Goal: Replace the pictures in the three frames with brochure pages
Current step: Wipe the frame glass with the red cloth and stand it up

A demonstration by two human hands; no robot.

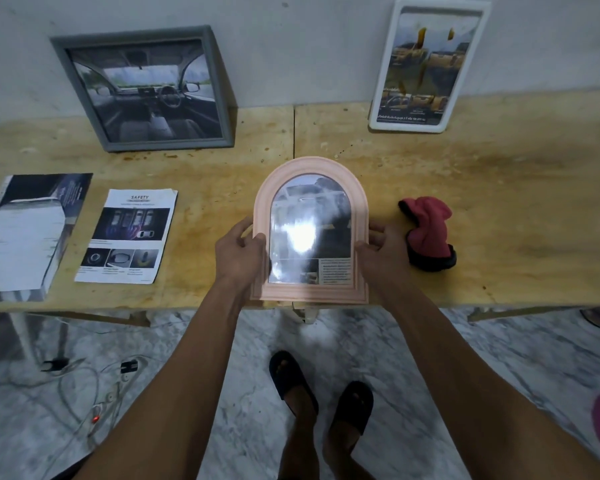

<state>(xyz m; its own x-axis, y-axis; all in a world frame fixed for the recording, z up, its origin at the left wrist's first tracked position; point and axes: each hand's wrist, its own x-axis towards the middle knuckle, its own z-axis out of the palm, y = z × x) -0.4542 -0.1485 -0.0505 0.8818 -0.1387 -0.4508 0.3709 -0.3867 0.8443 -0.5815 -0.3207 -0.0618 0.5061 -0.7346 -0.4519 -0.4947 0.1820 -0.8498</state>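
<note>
You've got the pink arched frame (309,230) in both hands, over the near edge of the wooden table (499,202).

Your left hand (238,252) grips its left side, your right hand (378,251) its right, fingers curled round the rim; a brochure page shows under glare. The grey frame (146,88) and white frame (426,64) lean on the wall, both filled. A brochure (25,230) and a loose safety page (129,237) lie left, a red cloth (428,233) just right.

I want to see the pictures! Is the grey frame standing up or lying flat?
Standing up, tilted back. The grey frame rests its bottom edge on the table and leans on the wall, its car-interior picture facing out.
</note>
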